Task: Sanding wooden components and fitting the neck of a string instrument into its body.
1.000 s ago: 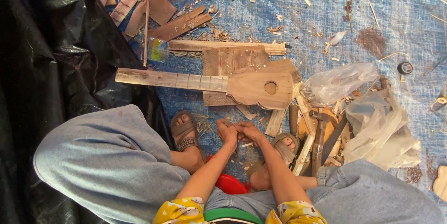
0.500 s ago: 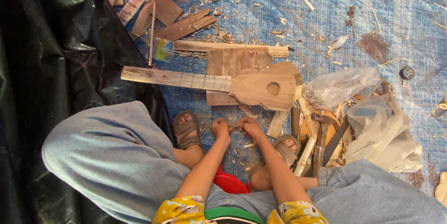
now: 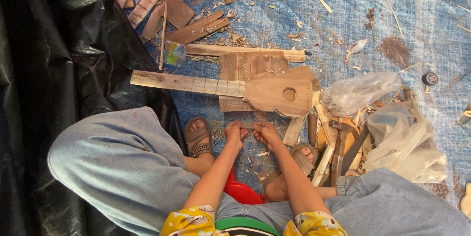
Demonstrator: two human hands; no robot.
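Wooden offcuts and shavings cover the blue tarp [image 3: 343, 15] in the head view, where a person sits low between their sandalled feet. Both hands meet just above the ground: the left hand [image 3: 234, 133] and right hand [image 3: 266, 133] each pinch one end of a thin wood strip [image 3: 248, 126], keeping it level between them. Just beyond it lies an unfinished small wooden guitar [image 3: 274, 93], soundhole up, within easy reach.

Hands [image 3: 251, 133] now slightly apart, thin strip [image 3: 248, 125] between.
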